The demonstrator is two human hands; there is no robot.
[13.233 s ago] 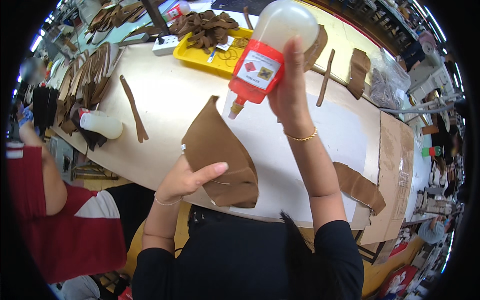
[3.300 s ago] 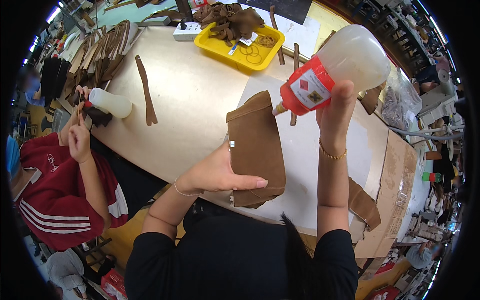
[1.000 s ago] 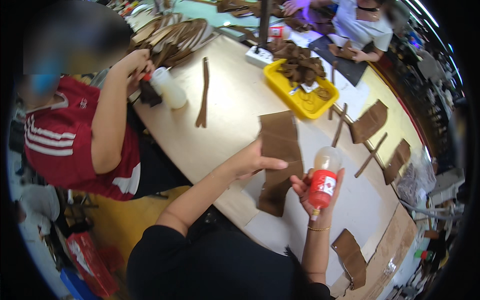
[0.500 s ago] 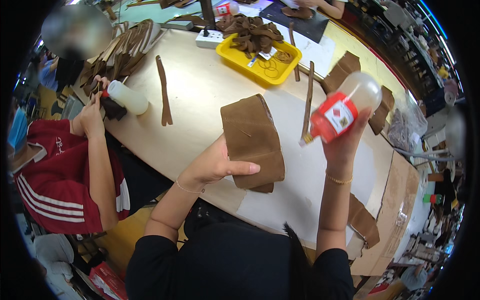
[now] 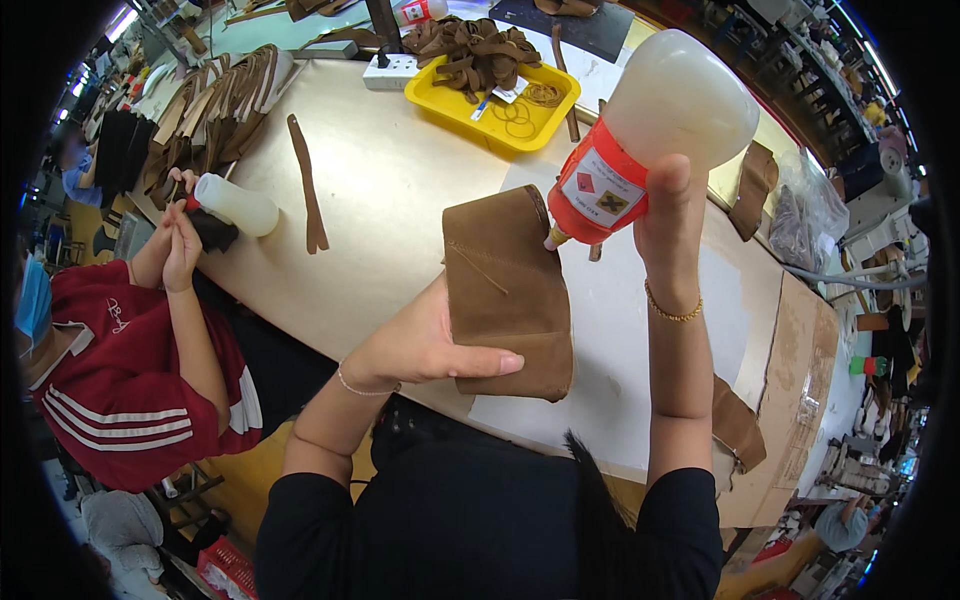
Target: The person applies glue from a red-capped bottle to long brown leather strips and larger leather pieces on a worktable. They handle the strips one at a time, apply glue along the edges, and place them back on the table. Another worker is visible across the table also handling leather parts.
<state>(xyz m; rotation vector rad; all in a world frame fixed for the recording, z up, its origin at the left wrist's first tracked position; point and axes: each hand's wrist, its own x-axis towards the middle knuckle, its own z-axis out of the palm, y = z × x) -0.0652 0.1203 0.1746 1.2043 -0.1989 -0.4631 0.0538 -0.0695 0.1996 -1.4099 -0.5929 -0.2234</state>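
My left hand point(image 5: 430, 340) is closed on a curved brown leather piece point(image 5: 505, 290), its thumb pressed flat across the lower front. A seam and a loose thread show on the leather. In my right hand point(image 5: 668, 215) is a large squeeze bottle point(image 5: 690, 95), translucent with a red label band, tipped upside down. The bottle's narrow nozzle meets or nearly meets the upper right edge of the leather piece; whether they touch I cannot tell. Most fingers of my right hand are hidden behind the bottle.
Brown strips fill a yellow tray point(image 5: 490, 125) at the back, beside a white power strip point(image 5: 390, 72). A single strip point(image 5: 308, 185) lies left of centre. At left, a co-worker in a red shirt point(image 5: 150, 370) works near a white bottle point(image 5: 237, 204). Leather piece point(image 5: 738, 425) at right.
My right hand has brought the bottle left and tipped it further over, nozzle down to the leather's edge. My left hand still holds the leather piece, turned slightly.
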